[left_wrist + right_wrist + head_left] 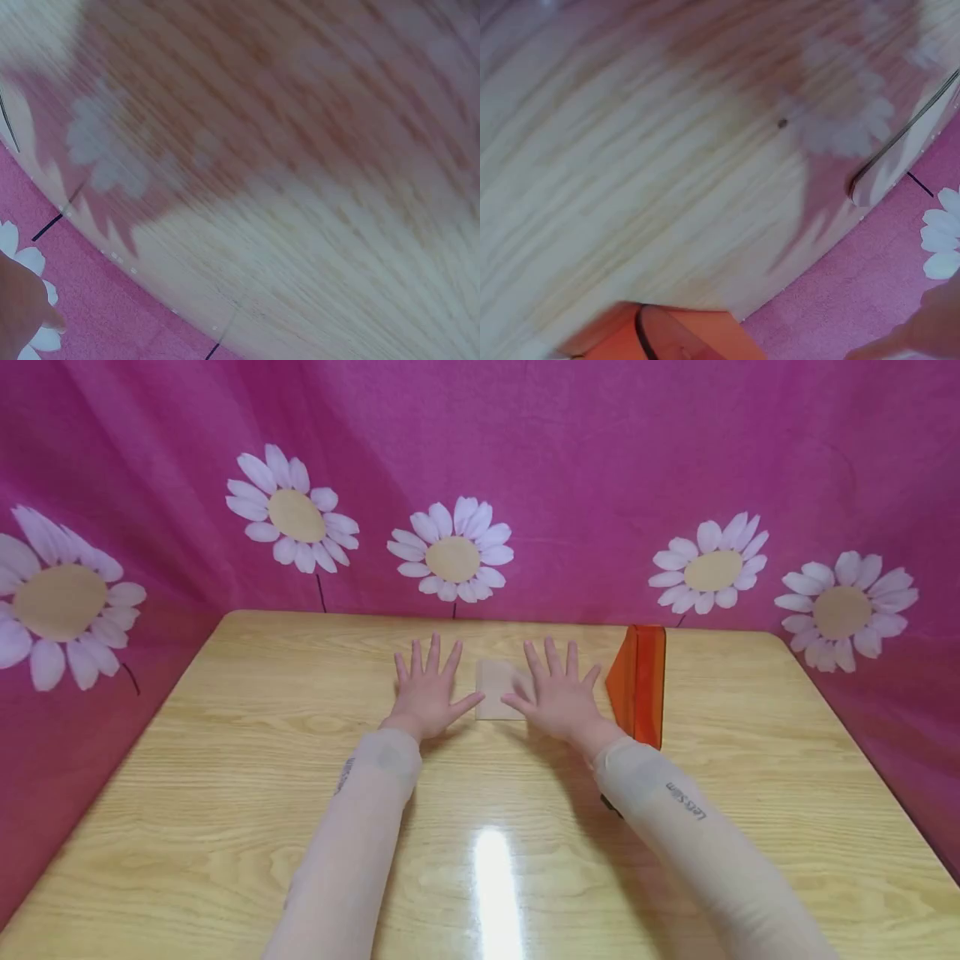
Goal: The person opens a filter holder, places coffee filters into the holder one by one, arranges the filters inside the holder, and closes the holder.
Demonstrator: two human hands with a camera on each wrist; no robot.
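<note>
My left hand [426, 700] is held out over the wooden table with its fingers spread and nothing in them. The right hand [564, 702] mirrors it, palm down, fingers spread apart and empty. Between the two lies a pale flat square piece [491, 687]; the left thumb tip comes right at its left edge, and the right thumb and fingers overlap its right part in the head view. Just right of the right hand stands an orange see-through object [649, 685] with a sloping side and dark edges. Its lower end is partly hidden by the right forearm.
The light wood-grain table [247, 793] reflects a bright lamp glare near the front. Behind and beside it hangs a magenta cloth [570, 460] printed with large white daisies. The orange object's corner also shows low in the right wrist view.
</note>
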